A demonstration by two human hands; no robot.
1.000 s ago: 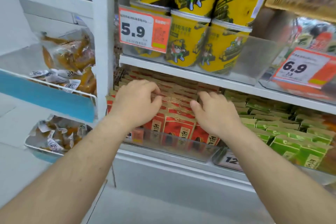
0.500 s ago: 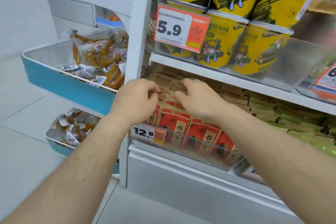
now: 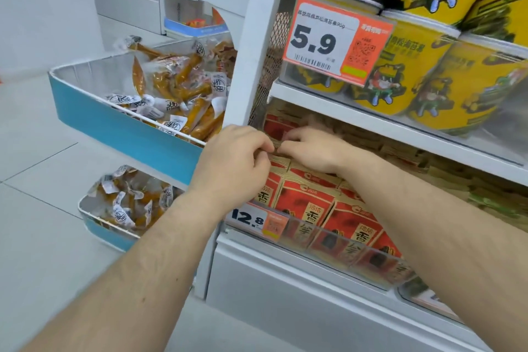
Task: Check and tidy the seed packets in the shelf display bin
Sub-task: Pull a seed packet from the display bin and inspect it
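Red and tan seed packets [image 3: 307, 203] stand in rows inside a clear display bin [image 3: 357, 263] on the lower shelf. My left hand [image 3: 231, 163] and my right hand [image 3: 311, 148] are side by side over the bin's left rows, fingertips nearly meeting. Both hands' curled fingers pinch the tan top edges of packets in the middle rows. The packets under my hands are hidden. A 12.8 price tag [image 3: 257, 220] hangs on the bin's front.
Yellow snack cans [image 3: 414, 74] and a 5.9 price tag [image 3: 337, 40] fill the shelf above. A white upright post [image 3: 245, 46] borders the bin's left. Blue bins [image 3: 114, 123] of wrapped orange snacks hang at the left, above a second blue bin [image 3: 114, 233].
The view has swung left and closer. My hands have come together and shifted to the bin's left rows, the right hand moving toward the left hand.
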